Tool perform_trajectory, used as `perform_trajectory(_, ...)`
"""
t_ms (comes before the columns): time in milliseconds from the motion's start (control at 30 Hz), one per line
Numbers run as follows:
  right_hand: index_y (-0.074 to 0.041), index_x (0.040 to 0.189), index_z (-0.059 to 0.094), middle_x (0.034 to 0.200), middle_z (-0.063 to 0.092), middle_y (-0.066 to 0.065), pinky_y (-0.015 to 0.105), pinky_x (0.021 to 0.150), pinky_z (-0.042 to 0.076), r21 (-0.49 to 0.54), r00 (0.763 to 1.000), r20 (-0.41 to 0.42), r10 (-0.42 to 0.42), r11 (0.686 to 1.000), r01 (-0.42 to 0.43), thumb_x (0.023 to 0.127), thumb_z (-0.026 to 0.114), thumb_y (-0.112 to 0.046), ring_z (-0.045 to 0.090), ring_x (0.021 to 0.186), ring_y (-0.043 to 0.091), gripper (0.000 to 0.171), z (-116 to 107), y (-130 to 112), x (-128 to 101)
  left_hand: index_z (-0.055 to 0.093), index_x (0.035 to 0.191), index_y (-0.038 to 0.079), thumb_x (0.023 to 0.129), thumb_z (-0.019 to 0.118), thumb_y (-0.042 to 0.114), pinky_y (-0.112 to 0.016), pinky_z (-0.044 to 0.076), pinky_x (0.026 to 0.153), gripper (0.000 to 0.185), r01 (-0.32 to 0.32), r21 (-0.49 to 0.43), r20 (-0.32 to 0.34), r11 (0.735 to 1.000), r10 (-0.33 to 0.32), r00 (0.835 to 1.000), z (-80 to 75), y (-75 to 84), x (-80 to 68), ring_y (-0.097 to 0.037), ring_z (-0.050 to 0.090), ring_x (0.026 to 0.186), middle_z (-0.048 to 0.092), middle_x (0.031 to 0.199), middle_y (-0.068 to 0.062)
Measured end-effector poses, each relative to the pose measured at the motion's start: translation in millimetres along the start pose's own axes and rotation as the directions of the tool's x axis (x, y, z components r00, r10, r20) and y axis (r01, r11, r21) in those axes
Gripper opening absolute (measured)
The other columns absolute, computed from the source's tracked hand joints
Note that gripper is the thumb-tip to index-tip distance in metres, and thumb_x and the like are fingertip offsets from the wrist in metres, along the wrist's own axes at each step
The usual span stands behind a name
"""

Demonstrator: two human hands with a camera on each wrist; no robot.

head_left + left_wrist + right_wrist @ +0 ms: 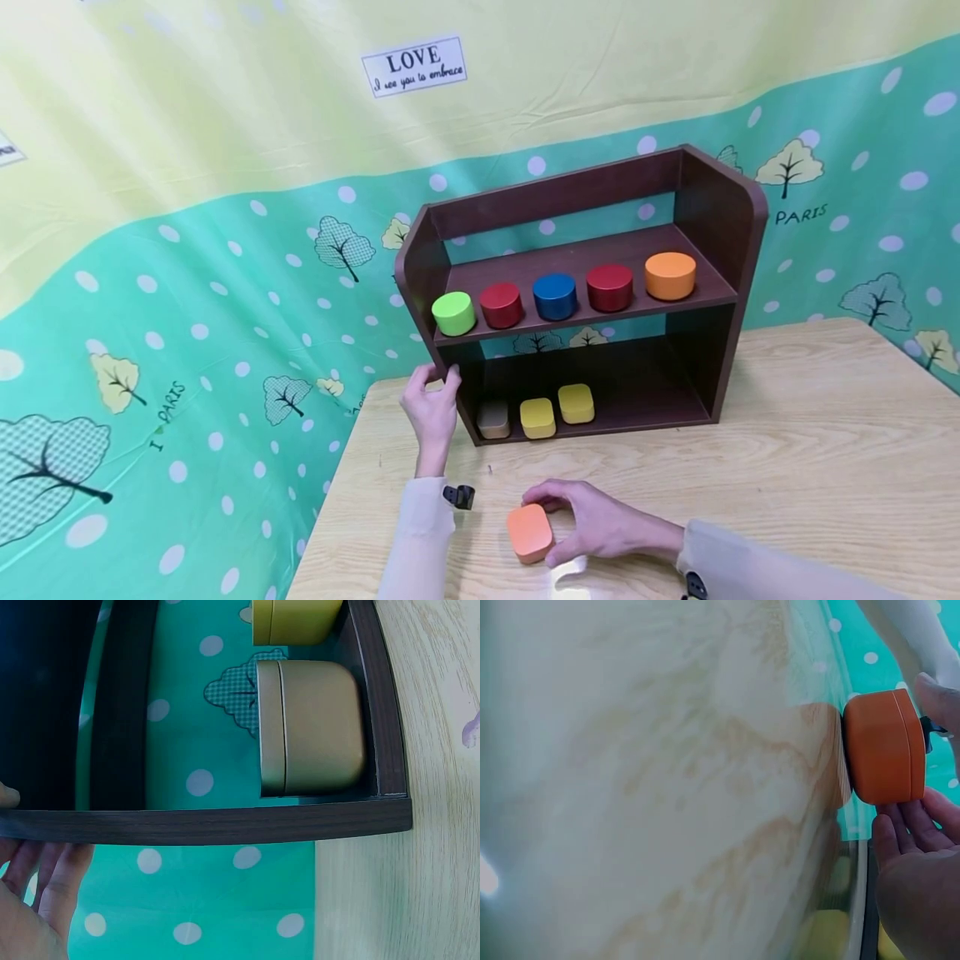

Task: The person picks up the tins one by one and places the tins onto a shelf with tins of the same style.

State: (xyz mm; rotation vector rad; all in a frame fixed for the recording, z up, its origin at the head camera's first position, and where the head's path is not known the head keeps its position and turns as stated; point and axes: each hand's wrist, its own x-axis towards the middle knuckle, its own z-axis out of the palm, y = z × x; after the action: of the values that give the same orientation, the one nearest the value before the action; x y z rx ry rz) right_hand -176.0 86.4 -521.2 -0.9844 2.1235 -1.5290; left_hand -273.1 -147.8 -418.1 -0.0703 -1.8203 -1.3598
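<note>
Right hand [600,523] grips the orange tin [529,532] at its nine o'clock; left hand [432,410] holds the shelf [720,208] side, at the tin's eleven o'clock.

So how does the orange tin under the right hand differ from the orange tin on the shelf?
The orange tin by the right hand is a rounded square; the orange shelf tin is round. The square one sits on the table with fingers curled around it; the round one stands untouched at the upper shelf's right end. Both are orange lidded tins.
</note>
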Motion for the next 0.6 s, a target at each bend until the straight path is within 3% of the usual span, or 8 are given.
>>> perform_trajectory(233,-0.005,0.144,0.063,0.141,0.072,0.004,0.024,0.115,0.047,-0.003,1.000,0.003,0.011,1.000,-0.011,0.081,0.096,-0.024,0.062,0.128,0.001,0.073,3.7,1.7,5.8,0.074,0.089,-0.014,0.088,0.079,-0.010,-0.032,0.050,0.087,0.007,-0.006,-0.008,-0.002,1.000,0.006,1.000,-1.0,3.9,-0.4,-0.037,0.067,0.085,0.075,0.087,-0.032)
perform_trajectory(467,-0.011,0.142,0.067,0.140,0.072,0.001,0.024,0.112,0.045,-0.029,1.000,0.001,0.016,0.999,-0.016,0.078,0.097,-0.023,0.059,0.125,0.001,0.072,9.5,2.5,10.4,0.078,0.089,-0.008,0.088,0.083,-0.003,-0.033,0.051,0.087,0.007,-0.001,0.005,0.003,1.000,0.001,1.000,1.4,-28.3,3.2,-0.032,0.069,0.086,0.078,0.088,-0.025)
perform_trajectory(600,-0.014,0.140,0.069,0.139,0.072,0.000,0.023,0.110,0.045,-0.027,1.000,-0.005,0.025,0.999,-0.025,0.077,0.095,-0.022,0.059,0.123,0.000,0.069,10.6,2.7,11.3,0.081,0.089,-0.001,0.088,0.084,0.001,-0.031,0.051,0.089,0.004,0.003,-0.008,0.019,1.000,-0.003,1.000,-0.2,-32.4,4.1,-0.028,0.070,0.087,0.079,0.088,-0.019)
